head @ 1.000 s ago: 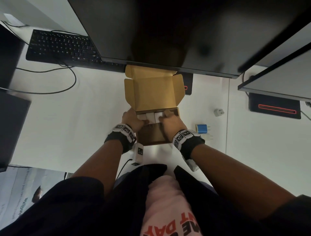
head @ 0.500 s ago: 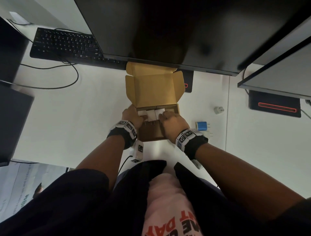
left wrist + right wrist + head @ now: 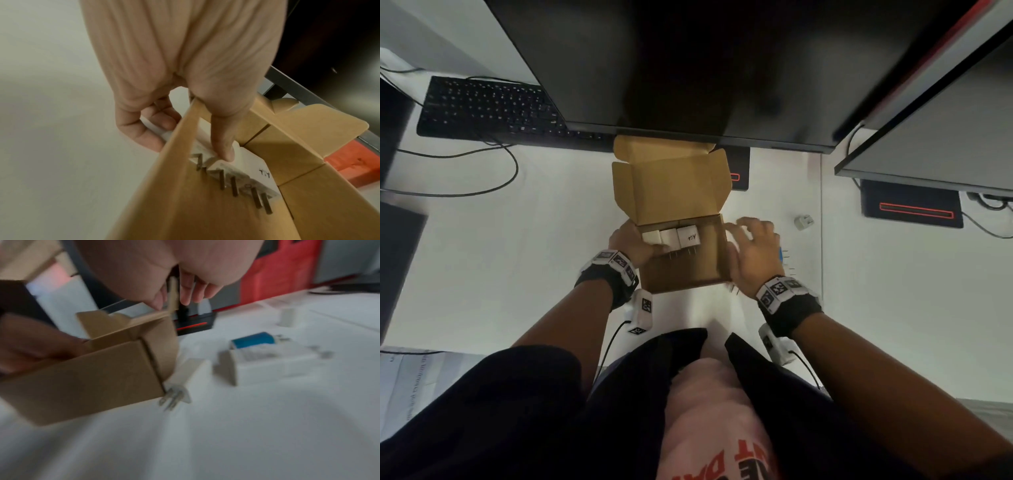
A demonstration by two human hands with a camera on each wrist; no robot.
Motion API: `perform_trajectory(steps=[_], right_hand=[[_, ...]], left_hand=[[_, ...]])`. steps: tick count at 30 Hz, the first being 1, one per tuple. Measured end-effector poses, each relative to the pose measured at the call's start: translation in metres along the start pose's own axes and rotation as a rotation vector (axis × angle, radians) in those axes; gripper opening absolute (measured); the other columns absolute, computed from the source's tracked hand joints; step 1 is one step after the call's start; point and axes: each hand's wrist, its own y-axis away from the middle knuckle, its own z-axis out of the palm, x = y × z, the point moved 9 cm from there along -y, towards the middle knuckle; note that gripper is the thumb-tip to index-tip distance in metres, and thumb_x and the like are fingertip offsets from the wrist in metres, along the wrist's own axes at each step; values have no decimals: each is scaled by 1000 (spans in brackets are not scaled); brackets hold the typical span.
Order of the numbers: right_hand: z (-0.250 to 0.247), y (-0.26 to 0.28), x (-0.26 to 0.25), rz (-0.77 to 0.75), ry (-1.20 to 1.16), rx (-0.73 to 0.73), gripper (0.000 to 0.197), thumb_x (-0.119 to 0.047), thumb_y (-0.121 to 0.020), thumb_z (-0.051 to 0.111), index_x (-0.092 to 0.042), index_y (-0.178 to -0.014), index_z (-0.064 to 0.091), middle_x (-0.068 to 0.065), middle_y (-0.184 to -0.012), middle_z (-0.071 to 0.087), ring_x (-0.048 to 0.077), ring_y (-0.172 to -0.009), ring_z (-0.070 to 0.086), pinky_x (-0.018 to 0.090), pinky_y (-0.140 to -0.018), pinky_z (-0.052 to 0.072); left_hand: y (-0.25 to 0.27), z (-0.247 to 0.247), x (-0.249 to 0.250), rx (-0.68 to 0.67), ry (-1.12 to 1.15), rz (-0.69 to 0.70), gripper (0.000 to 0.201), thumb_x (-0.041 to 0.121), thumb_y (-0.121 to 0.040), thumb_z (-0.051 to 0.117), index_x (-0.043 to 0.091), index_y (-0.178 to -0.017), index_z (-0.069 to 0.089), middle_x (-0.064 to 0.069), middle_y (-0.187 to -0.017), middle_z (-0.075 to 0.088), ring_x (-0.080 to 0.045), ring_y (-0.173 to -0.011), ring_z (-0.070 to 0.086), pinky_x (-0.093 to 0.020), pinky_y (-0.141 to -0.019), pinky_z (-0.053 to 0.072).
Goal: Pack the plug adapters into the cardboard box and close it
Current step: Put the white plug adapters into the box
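A: Status of the cardboard box [image 3: 681,270]?

B: On the white desk [image 3: 482,257], just in front of the monitor [image 3: 688,68]. Lid stands open. Three white plug adapters [image 3: 671,238] sit in a row along the far wall inside, prongs toward the person; the rest of the box floor is bare.

A: Left hand [image 3: 631,245]?

B: Clamped on the box's left wall: fingers curled outside, thumb [image 3: 223,146] inside, its tip resting on the nearest white adapter. Reads as steadying the box.

A: Right hand [image 3: 751,253]?

B: Outside the box's right wall, fingers spread and relaxed, holding nothing. The right wrist view is blurred, so I cannot tell whether its fingertips touch the lid flap.

A: What is left outside?

B: A blue adapter [image 3: 254,339] and a larger white adapter [image 3: 273,363] lie near each other to the right of the box, a small white adapter [image 3: 191,372] just beside the box's near right corner, and a grey one [image 3: 803,221] farther off.

A: Judgement?

B: Partway, perhaps under half. Four still to load, then the lid to fold down and tuck
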Motion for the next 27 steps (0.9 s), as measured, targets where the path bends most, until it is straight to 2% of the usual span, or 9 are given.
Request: perform_trajectory(steps=[3, 5, 8, 11, 13, 17, 20, 23, 27], right_hand=[[1, 8, 52, 193, -43, -40, 45, -11, -81, 58, -16, -126, 61, 17, -126, 55, 41, -109, 47, 52, -88, 44], [5, 16, 79, 298, -19, -124, 45, -13, -84, 60, -17, -128, 59, 18, -131, 52, 41, -114, 45, 51, -92, 44], [2, 28, 105, 419, -8, -136, 51, -37, -85, 65, -22, -132, 52, 14, -135, 48, 37, -120, 42, 49, -95, 43], [8, 42, 117, 563, 0, -212, 79, -68, -73, 65, -31, -137, 36, 10, -134, 40, 34, -122, 42, 50, -91, 49], [17, 51, 118, 625, 4, -281, 87, -72, -69, 66, -33, -136, 29, 9, -129, 37, 35, -117, 46, 50, -86, 51], [34, 62, 115, 678, -68, -308, 85, -57, -69, 75, -31, -133, 26, 9, -122, 37, 36, -102, 57, 50, -82, 56], [29, 62, 115, 702, -157, -248, 86, -47, -71, 79, -26, -138, 29, 10, -126, 41, 32, -100, 58, 45, -84, 55], [13, 62, 112, 678, -234, -138, 83, -43, -72, 78, -24, -138, 32, 9, -126, 46, 28, -95, 56, 43, -82, 52], [-11, 61, 94, 536, -349, 71, 78, -33, -70, 83, -20, -133, 39, 4, -113, 46, 10, -76, 51, 30, -74, 48]], left_hand=[[-2, 1, -3, 7, -2, -31, 67, 41, -72, 91, 19, -128, 63, -5, -125, 72, -31, -118, 66, -42, -100, 52], [-2, 1, -4, 6, 7, -37, 61, 40, -74, 89, 19, -125, 65, -5, -123, 73, -32, -116, 67, -42, -98, 53], [-4, 2, -6, 15, 14, -50, 58, 37, -76, 89, 17, -125, 65, -6, -123, 73, -32, -116, 67, -39, -96, 52], [-4, 3, -6, 10, 20, -38, 59, 36, -77, 88, 17, -128, 64, -6, -125, 72, -33, -118, 66, -42, -99, 52], [-5, 4, -6, -2, 33, -27, 60, 37, -77, 88, 18, -128, 64, -6, -125, 73, -32, -117, 67, -41, -99, 52], [-4, 3, -8, 10, 73, -19, 56, 38, -78, 86, 21, -127, 65, -3, -124, 74, -29, -117, 67, -42, -101, 52], [-5, 2, -10, 29, 81, -37, 38, 30, -85, 77, 21, -119, 64, 0, -112, 71, -28, -111, 65, -37, -91, 49], [-5, 3, -12, 24, 79, -56, 31, 24, -87, 70, 19, -117, 62, -1, -108, 66, -29, -105, 60, -35, -86, 44], [-5, 3, -12, 16, 68, -52, 35, 22, -86, 69, 18, -120, 63, -1, -108, 66, -26, -100, 57, -34, -84, 42]])
